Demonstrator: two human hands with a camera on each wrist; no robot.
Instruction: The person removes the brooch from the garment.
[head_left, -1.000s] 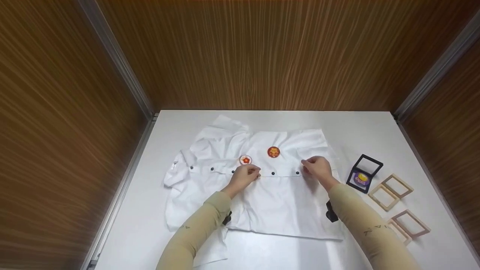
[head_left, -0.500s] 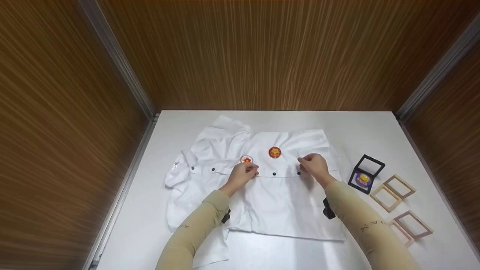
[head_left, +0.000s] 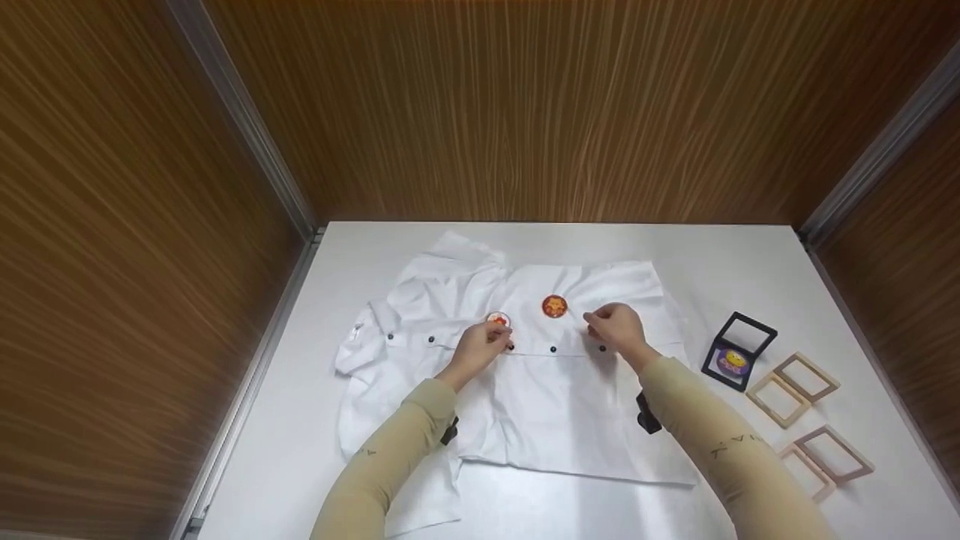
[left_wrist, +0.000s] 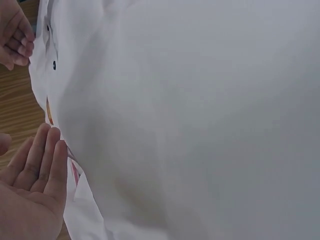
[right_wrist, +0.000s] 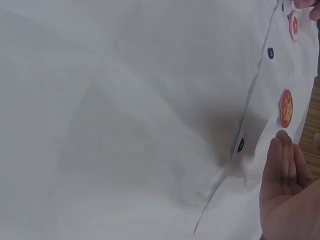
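Note:
A white shirt [head_left: 555,420] with dark buttons [head_left: 553,349] along its front lies spread on the table. A red badge with a yellow design [head_left: 554,306] and a white badge with a red flower [head_left: 498,320] sit on it. My left hand [head_left: 478,349] is over the shirt beside the white badge, partly covering it in the head view. Its fingers look fairly straight in the left wrist view, with nothing between them and the thumb. My right hand [head_left: 619,330] is just right of the red badge, fingers extended and holding nothing in the right wrist view.
On the right stand three opened frame cases: a black one [head_left: 752,321] with a purple-and-yellow badge [head_left: 733,361] in it, a light wooden one [head_left: 796,406], and a pinkish one [head_left: 846,478]. Wood-grain panels [head_left: 555,112] enclose the white table [head_left: 720,259] at the back and sides.
My right hand has moved left, closer to the red badge. The left hand has shifted slightly, now covering part of the white badge. The whole head view has drifted a little.

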